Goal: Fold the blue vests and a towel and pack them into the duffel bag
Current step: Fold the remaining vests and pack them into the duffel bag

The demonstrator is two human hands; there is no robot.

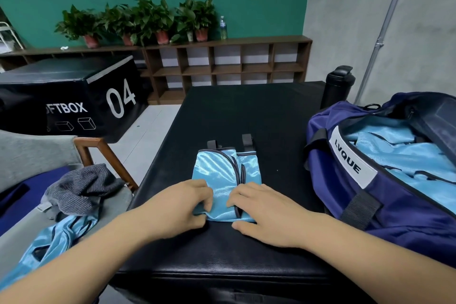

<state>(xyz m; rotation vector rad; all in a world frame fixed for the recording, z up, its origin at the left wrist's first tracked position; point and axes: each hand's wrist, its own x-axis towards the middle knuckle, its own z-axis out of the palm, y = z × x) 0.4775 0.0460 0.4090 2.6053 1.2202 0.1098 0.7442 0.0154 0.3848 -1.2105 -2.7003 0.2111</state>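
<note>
Found folded blue vest (225, 175) centred on black platform (246, 111), toward its near edge, long axis running near to far. Pinched its near-left corner with curled left hand (182, 207); pressed right hand (266, 215) flat, fingers together, beside. Noted duffel bag (370, 180) at right edge, nearer right hand.

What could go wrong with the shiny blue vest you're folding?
The folded vest looks slippery, so it may spring open when the left hand and right hand lift it. The duffel bag already holds a heap of blue vests, so squeezing it in might rumple it. The grey towel, off to the left, could get forgotten.
</note>
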